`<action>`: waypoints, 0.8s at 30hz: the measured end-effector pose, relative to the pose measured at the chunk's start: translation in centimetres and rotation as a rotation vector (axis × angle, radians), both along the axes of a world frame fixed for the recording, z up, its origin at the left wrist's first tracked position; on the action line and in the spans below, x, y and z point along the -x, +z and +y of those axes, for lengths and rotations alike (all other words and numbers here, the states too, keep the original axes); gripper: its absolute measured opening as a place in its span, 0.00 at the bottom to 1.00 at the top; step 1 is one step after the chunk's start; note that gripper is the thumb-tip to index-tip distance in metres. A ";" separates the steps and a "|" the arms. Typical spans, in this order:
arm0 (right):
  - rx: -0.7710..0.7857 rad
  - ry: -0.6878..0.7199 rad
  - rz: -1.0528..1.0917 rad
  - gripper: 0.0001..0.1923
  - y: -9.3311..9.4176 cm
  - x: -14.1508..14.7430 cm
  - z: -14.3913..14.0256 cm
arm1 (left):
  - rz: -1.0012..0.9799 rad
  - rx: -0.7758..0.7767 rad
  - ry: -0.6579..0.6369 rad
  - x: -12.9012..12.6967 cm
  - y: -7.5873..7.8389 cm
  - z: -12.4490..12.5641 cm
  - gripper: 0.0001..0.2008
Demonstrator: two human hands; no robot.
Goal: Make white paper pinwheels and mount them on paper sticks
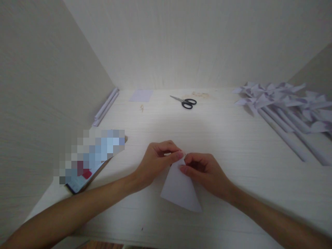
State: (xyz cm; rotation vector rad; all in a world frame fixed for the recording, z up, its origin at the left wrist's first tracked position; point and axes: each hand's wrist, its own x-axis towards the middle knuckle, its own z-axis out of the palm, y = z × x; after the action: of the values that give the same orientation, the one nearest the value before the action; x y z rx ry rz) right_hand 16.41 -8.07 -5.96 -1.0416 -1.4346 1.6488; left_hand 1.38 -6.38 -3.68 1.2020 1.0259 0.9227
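Observation:
A folded sheet of pale lilac paper point(181, 190) hangs between my two hands, narrow at the top and wide at the bottom. My left hand point(162, 159) pinches its top tip between thumb and fingers. Just below the tip, my right hand point(204, 169) grips the right edge, thumb in front and fingers curled behind. Black-handled scissors point(188, 103) lie farther back on the white table, apart from both hands. Behind my left hand, a flat lilac paper square point(141, 95) rests near the back wall.
Several paper pinwheels point(269, 95) with rolled paper sticks point(282, 135) are piled at the right. Rolled paper tubes point(106, 106) lie along the left wall. A phone point(89, 173), partly pixelated, leans at the left. Small light-brown bits point(141, 108) lie near the square.

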 end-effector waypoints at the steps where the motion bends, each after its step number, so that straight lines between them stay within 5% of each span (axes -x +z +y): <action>1: 0.004 0.008 0.001 0.10 0.0 0.0 0.0 | 0.006 -0.008 0.005 0.1 0.0 0.0 0.05; 9: -0.119 0.110 -0.220 0.13 0.5 -0.3 -0.2 | -0.075 0.012 0.290 0.8 -0.5 1.1 0.08; 18: -0.398 -0.104 -0.597 0.14 0.2 -1.0 0.9 | -0.174 0.096 0.527 1.3 -1.4 2.8 0.10; 24: -0.264 -0.104 -0.490 0.11 0.1 -1.3 1.3 | -0.209 0.066 0.564 1.6 -1.6 2.9 0.11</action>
State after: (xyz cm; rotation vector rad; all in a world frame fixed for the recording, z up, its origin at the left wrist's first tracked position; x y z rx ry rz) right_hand 17.74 -6.76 -5.88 -1.3955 -1.8143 1.1323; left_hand -0.22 -3.45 -5.31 0.7451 1.2367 1.4061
